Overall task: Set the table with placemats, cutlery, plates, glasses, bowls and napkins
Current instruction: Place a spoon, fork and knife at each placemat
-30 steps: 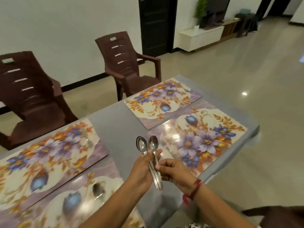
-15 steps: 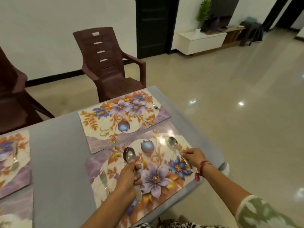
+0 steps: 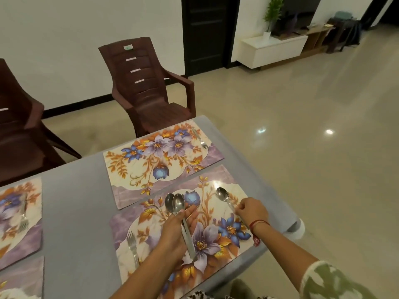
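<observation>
Since a fork [image 3: 132, 244] lies at the left of the near placemat [image 3: 129, 221], the right hand [image 3: 251, 210] fingers pinch the handle of one spoon [image 3: 223, 194] lying on its right side, while the left hand [image 3: 174, 231] grips two spare spoons [image 3: 176, 203] over mid-mat, likely for other settings.

On the table [image 3: 75, 212], two placemats, one behind the other. On the near placemat [image 3: 218, 244]: fork [image 3: 132, 248] at left end, spoon [image 3: 223, 194] at right end, right hand [image 3: 251, 210] on its handle. Over the middle, two more spoons [image 3: 178, 205] in the left hand [image 3: 172, 236]. On the far placemat [image 3: 159, 160], a second fork [image 3: 199, 139] at the right end. Behind that, a chair [image 3: 149, 91]; far left, a third placemat [image 3: 19, 231].
</observation>
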